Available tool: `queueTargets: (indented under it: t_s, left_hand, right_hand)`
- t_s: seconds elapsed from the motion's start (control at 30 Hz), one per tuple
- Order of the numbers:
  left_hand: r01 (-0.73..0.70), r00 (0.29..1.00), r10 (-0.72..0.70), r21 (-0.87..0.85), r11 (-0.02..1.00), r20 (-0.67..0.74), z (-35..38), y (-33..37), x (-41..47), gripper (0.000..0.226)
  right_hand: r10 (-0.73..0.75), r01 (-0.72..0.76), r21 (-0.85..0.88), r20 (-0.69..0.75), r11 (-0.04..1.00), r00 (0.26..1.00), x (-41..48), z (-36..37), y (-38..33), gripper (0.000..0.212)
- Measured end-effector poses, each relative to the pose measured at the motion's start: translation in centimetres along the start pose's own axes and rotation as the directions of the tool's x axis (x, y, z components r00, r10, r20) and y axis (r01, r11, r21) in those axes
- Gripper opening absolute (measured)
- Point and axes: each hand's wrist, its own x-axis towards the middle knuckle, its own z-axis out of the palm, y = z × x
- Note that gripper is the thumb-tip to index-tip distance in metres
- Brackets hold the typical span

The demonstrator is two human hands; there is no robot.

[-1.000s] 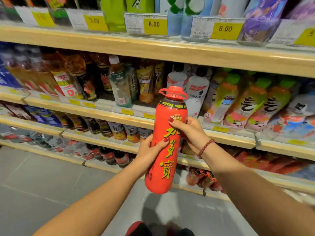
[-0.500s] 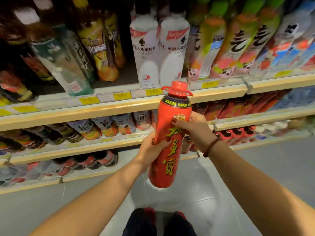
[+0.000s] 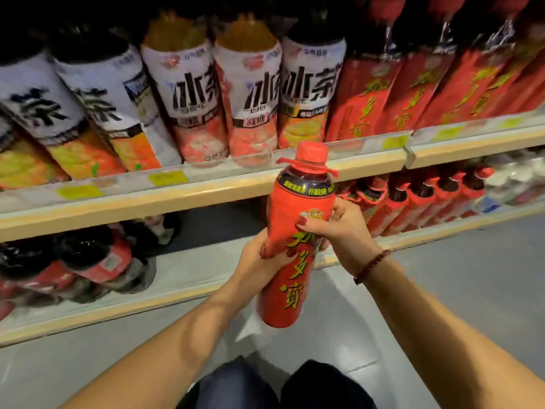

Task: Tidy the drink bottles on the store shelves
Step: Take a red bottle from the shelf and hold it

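Lower now than a moment ago, the view has dropped from the upper shelves to the bottom two rows, while both hands keep the same grip. A red bottle [image 3: 295, 243] with yellow characters and a red cap stands nearly upright in mid-air, in front of the shelf edge [image 3: 177, 196]. The left hand [image 3: 259, 261] wraps its middle from the left, fingers closed around it. The right hand [image 3: 339, 228] clasps it from the right, just higher, thumb across the label; a beaded bracelet [image 3: 372, 265] circles that wrist. Behind, matching red bottles [image 3: 413, 93] fill the shelf to the right, white-labelled tea bottles [image 3: 191, 98] to the left.
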Motion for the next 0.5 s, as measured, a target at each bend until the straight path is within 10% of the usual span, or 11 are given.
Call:
queueTargets:
  t_s: [0.2, 0.5]
  left_hand:
    - [-0.026, 1.0, 0.026, 0.014, 1.0, 0.0, -1.1, -8.4, 3.2, 0.061]
    - [-0.001, 0.997, 0.0, 0.016, 1.0, 0.071, -3.0, -14.8, 5.8, 0.036]
  right_hand:
    - [-0.086, 0.084, -0.047, -0.049, 0.995, 0.995, 1.7, -2.9, 9.0, 0.037]
    - [-0.086, 0.079, -0.089, -0.077, 0.993, 0.993, 3.5, -4.1, 14.8, 0.036]
